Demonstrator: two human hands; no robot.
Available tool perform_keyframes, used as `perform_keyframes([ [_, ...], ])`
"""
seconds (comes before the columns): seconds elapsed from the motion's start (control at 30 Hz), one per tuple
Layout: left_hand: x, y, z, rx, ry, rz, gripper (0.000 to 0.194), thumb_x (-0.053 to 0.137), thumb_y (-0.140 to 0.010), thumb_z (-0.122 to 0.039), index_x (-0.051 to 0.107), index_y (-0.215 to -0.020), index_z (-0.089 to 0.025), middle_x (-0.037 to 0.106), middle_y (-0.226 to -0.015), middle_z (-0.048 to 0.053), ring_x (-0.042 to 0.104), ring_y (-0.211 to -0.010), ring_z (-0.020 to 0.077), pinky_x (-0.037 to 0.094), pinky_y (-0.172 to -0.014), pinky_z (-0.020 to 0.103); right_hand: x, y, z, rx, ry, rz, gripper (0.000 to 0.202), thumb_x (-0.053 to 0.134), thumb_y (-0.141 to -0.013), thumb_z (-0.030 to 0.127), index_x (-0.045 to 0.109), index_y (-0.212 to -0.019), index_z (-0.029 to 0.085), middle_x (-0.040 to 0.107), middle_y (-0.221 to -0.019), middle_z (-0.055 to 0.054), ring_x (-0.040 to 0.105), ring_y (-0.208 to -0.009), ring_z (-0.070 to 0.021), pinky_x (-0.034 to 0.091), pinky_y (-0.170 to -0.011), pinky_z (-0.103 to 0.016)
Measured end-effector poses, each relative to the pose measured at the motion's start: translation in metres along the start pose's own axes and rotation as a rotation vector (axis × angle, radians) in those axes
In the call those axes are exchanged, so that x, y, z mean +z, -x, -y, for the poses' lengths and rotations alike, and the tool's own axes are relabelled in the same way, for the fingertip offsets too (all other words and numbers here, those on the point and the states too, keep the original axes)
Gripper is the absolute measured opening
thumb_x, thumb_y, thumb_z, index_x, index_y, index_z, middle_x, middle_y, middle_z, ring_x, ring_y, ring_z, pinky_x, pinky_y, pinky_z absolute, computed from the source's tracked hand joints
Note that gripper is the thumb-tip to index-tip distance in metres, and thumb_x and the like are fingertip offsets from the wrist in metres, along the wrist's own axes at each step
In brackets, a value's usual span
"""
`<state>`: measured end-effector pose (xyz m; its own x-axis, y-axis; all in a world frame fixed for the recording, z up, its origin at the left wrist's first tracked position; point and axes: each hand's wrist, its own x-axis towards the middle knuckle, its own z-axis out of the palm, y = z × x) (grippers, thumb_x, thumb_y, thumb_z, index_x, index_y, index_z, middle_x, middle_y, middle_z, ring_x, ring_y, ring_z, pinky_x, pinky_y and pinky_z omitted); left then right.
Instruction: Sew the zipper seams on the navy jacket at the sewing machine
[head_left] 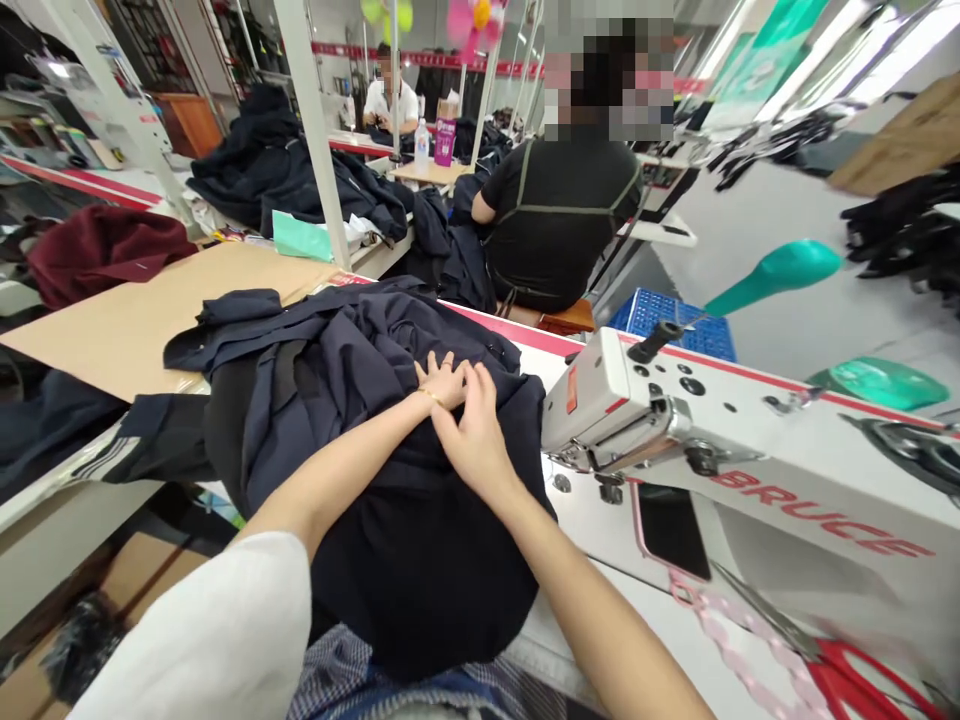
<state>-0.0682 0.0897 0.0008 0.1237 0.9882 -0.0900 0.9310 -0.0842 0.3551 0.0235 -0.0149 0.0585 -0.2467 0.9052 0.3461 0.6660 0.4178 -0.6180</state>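
The left hand [441,382] lies on a heap of dark cloth [420,500] with its fingers spread, gripping nothing, a thin bracelet [430,398] at its wrist. The right hand [476,430] is bent over the same spot, its fingers overlapping the left hand's fingertips; whether it pinches any cloth cannot be told. The heap covers the middle of the white counter [592,530] and hangs over the near edge toward the lap.

Just beside the heap on the right, the head of a white sewing machine [765,440] blocks that side. A phone [673,528] lies below the machine's arm, with a pink chain [757,640] and red-handled scissors [821,650] nearer the person. A green handle [787,270] sticks up above the machine, and a blue crate [660,315] stands behind it.

To the left, a striped dark cloth [142,445] runs out beside the heap, near a flat brown sheet [142,325] and a maroon cloth [105,250]. Beyond the heap, a white post [319,140] rises in front of piled dark clothes [292,170], and a co-worker in black [559,215] sits facing away.
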Motion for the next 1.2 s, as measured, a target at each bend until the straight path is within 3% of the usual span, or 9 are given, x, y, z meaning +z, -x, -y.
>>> perform_keyframes([
  [0.13, -0.003, 0.023, 0.032, -0.024, -0.035, -0.054, 0.062, 0.042, -0.079, -0.046, 0.026, -0.135, -0.024, 0.020, -0.143, 0.008, 0.006, -0.128, 0.0408, 0.008, -0.096, 0.066, 0.033, -0.048, -0.029, 0.267, 0.251, -0.080, 0.070, 0.049, -0.075, 0.031, 0.020, -0.133, 0.002, 0.008, -0.141, -0.023, 0.008, -0.129, -0.0366, 0.021, -0.097, -0.057],
  [0.27, -0.007, 0.029, 0.047, -0.080, -0.010, -0.203, 0.062, 0.045, -0.079, -0.046, 0.031, -0.132, -0.016, 0.033, -0.133, 0.015, 0.019, -0.122, 0.0398, 0.013, -0.093, 0.066, 0.051, -0.053, -0.060, 0.445, 0.208, -0.091, 0.081, 0.058, -0.069, 0.034, 0.021, -0.131, -0.002, 0.023, -0.134, -0.030, 0.021, -0.125, -0.0373, 0.027, -0.095, -0.050],
  [0.37, -0.008, 0.025, 0.050, -0.058, 0.198, -0.335, 0.037, 0.055, -0.075, -0.033, 0.055, -0.108, -0.015, 0.046, -0.116, 0.017, 0.029, -0.114, 0.0393, 0.013, -0.092, 0.066, 0.054, -0.050, -0.072, 0.437, 0.124, -0.104, 0.064, 0.056, -0.070, 0.032, 0.038, -0.123, 0.002, 0.049, -0.114, -0.025, 0.041, -0.111, -0.0348, 0.032, -0.091, -0.046],
  [0.5, -0.014, 0.020, 0.052, 0.063, 0.417, -0.316, 0.012, 0.052, -0.076, -0.022, 0.059, -0.085, -0.016, 0.057, -0.093, 0.009, 0.046, -0.098, 0.0275, 0.032, -0.092, 0.049, 0.052, -0.051, -0.076, 0.410, -0.087, -0.122, 0.026, 0.047, -0.072, 0.032, 0.061, -0.083, 0.013, 0.060, -0.082, -0.011, 0.054, -0.084, -0.0264, 0.038, -0.080, -0.039],
  [0.67, -0.019, 0.020, 0.051, 0.180, 0.712, -0.281, 0.023, 0.040, -0.078, -0.014, 0.055, -0.095, -0.014, 0.060, -0.093, 0.004, 0.054, -0.085, 0.0150, 0.043, -0.081, 0.027, 0.055, -0.057, -0.076, 0.339, -0.491, -0.181, 0.026, 0.039, -0.070, 0.033, 0.057, -0.077, 0.017, 0.057, -0.073, -0.001, 0.050, -0.069, -0.0154, 0.040, -0.064, -0.026],
  [0.77, -0.018, 0.024, 0.046, 0.197, 0.863, -0.226, 0.035, 0.035, -0.072, -0.007, 0.055, -0.100, -0.012, 0.062, -0.095, 0.005, 0.056, -0.084, 0.0139, 0.044, -0.078, 0.025, 0.058, -0.057, -0.074, 0.348, -0.698, -0.200, 0.022, 0.037, -0.068, 0.031, 0.053, -0.070, 0.017, 0.052, -0.062, 0.002, 0.046, -0.060, -0.0121, 0.038, -0.056, -0.023],
  [0.9, -0.021, 0.032, 0.040, 0.206, 1.002, -0.162, 0.033, 0.043, -0.075, -0.018, 0.057, -0.104, -0.010, 0.064, -0.093, 0.006, 0.058, -0.083, 0.0159, 0.045, -0.075, 0.025, 0.057, -0.055, -0.070, 0.365, -0.883, -0.222, 0.015, 0.042, -0.066, 0.030, 0.051, -0.064, 0.017, 0.048, -0.054, 0.005, 0.042, -0.055, -0.0105, 0.036, -0.052, -0.022],
  [1.03, -0.026, 0.037, 0.037, 0.171, 1.187, -0.164, 0.034, 0.057, -0.072, -0.033, 0.062, -0.097, -0.011, 0.064, -0.090, 0.006, 0.057, -0.081, 0.0171, 0.043, -0.075, 0.026, 0.054, -0.054, -0.066, 0.336, -0.989, -0.196, 0.018, 0.047, -0.067, 0.031, 0.057, -0.070, 0.017, 0.053, -0.058, 0.004, 0.047, -0.057, -0.0113, 0.040, -0.057, -0.024],
  [1.2, -0.025, 0.036, 0.036, 0.090, 1.310, -0.231, 0.025, 0.066, -0.064, -0.035, 0.064, -0.074, -0.012, 0.061, -0.070, 0.001, 0.052, -0.065, 0.0121, 0.040, -0.064, 0.023, 0.056, -0.054, -0.066, 0.285, -1.016, -0.167, 0.024, 0.062, -0.065, 0.036, 0.064, -0.081, 0.017, 0.061, -0.073, 0.003, 0.053, -0.069, -0.0127, 0.042, -0.070, -0.026],
])
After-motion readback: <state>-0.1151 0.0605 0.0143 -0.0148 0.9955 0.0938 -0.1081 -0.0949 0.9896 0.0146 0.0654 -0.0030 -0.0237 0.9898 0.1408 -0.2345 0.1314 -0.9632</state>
